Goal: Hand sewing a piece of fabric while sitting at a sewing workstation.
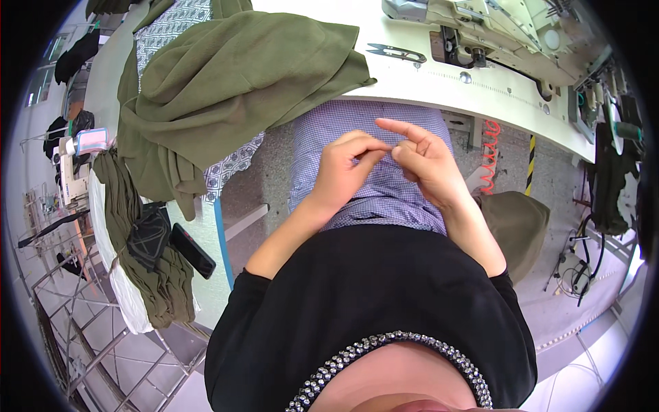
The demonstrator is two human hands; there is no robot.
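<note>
1. While the two hands meet over the lap, the soft blue-and-white checked cloth point(374, 209) lies spread over the legs just below them.
2. The left hand point(351, 168) is nearly closed, with its thumb and pointing finger pinched together. I cannot tell if something tiny is between them.
3. The right hand point(424, 159) is close beside it, the two almost tip to tip. One finger sticks out straight, and the thumb presses on the other bent fingers. I cannot see anything in it.
4. Ahead and to the left, a big, crumpled olive-green cloth point(230, 75) lies on the long white tabletop point(405, 84) and hangs over its edge. White cloth with a dark pattern point(232, 163) peeks out under it.
5. Small dark metal snips point(398, 52) lie on the tabletop, left of the big cream-coloured sewing machine point(511, 31).
6. Farther left, a black flat phone point(193, 251) lies by a long pile of green cloth point(167, 295).
7. To the right, a curly red hose point(489, 158) hangs down.
</note>
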